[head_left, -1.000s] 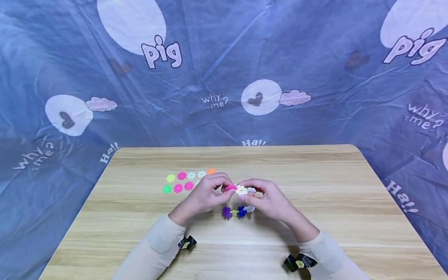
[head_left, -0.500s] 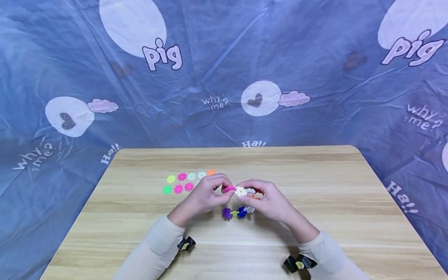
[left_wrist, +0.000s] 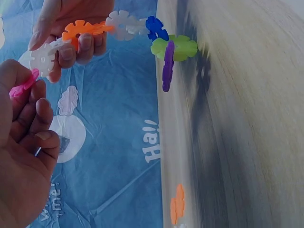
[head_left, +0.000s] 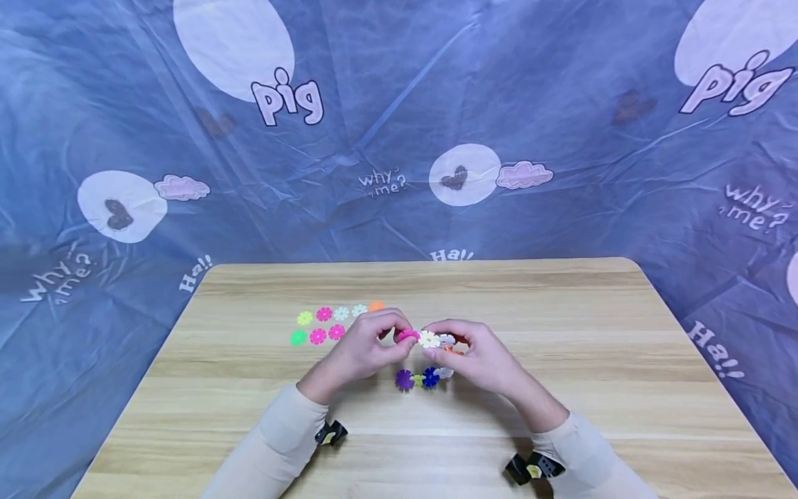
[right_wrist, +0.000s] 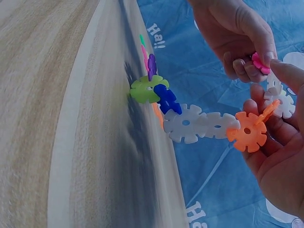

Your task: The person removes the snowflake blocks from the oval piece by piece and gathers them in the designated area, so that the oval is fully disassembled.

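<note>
My left hand held its thumb and forefinger clamped on a pink disc, edge against the white disc at the end of a chain of slotted discs. The fingers of my right hand were curled round that end, close to an orange disc. The chain curved round toward me, through the blue disc and the lime disc to the purple disc at its near left tip; the lime one seemed to rest on the surface.

I judged this to be the joining step: the pink slot being worked into the white one. I couldn't tell how deeply they had meshed. The next move, I reckoned, called for a firm, straight push with the white disc braced, then a light tug. More loose discs lay in rows, far and left.
</note>
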`<state>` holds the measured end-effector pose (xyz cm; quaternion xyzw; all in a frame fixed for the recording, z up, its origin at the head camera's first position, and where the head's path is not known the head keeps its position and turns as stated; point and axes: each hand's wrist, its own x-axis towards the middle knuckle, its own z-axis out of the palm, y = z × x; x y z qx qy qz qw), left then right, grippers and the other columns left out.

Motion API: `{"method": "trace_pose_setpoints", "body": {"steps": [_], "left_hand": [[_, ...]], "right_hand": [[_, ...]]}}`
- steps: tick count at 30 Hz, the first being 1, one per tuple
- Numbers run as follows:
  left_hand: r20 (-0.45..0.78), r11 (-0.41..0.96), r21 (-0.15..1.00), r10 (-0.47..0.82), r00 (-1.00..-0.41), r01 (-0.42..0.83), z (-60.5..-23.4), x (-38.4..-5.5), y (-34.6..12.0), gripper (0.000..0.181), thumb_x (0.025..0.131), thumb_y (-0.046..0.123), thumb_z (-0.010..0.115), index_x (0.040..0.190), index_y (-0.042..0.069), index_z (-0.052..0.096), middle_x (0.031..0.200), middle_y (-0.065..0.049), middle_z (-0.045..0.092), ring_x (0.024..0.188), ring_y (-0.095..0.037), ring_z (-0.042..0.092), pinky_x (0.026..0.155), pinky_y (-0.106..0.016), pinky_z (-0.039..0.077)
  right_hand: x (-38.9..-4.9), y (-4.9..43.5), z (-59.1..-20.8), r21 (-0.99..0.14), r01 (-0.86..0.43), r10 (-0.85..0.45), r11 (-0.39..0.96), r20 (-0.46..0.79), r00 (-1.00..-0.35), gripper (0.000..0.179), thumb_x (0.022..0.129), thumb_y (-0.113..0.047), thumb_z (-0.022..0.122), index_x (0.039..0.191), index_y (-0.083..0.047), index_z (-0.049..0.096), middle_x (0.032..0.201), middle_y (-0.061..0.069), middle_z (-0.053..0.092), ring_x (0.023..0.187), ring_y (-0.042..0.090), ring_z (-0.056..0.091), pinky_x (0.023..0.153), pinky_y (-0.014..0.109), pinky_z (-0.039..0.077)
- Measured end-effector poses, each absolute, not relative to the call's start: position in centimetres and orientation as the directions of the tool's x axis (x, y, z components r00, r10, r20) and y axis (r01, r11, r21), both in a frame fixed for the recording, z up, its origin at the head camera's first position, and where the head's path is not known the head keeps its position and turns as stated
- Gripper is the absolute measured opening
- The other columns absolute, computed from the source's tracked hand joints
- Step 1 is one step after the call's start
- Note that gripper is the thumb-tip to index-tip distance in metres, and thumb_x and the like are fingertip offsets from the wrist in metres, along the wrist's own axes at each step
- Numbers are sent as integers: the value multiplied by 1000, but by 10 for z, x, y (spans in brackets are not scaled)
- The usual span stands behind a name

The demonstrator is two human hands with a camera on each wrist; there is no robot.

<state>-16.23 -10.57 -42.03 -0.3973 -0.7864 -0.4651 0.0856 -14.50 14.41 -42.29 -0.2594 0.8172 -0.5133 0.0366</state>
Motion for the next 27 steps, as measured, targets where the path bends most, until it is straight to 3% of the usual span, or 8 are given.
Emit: {"method": "trace_pose_setpoints", "body": {"steps": [7,15,23,27], "left_hand": [[471,280,688,529,-706,669,-421,-159,-110,9,95,3,77,100,10,78,90,-1,77,77,-3,58,67,-23,54],[421,296,719,534,-734,628,-422,-157,-115,7,99,6,76,104,10,79,91,0,76,75,-2,54,65,-23,51],[350,367,719,542,-764,590,-417,-156,-124,10,103,12,72,111,12,78,104,1,78,94,-8,68,86,-31,60],[299,409,729,530,-793,549,-416,-155,-130,11,104,14,71,113,13,78,105,2,78,94,-7,68,87,-35,61]], "right_hand": [[-145,145,-425,-865,-377,-463,331,199,-864,28,98,-19,80,125,-13,78,123,5,80,109,13,72,94,30,60],[-143,146,-425,-870,-353,-458,344,173,-872,29,98,-19,81,125,-13,78,123,5,80,108,12,72,93,33,60],[-146,145,-425,-872,-346,-450,345,170,-877,29,98,-20,81,126,-12,78,125,7,79,110,18,73,95,34,61],[-146,145,-424,-875,-325,-442,358,148,-885,30,98,-22,81,126,-14,78,127,6,78,115,21,72,98,34,60]]}}
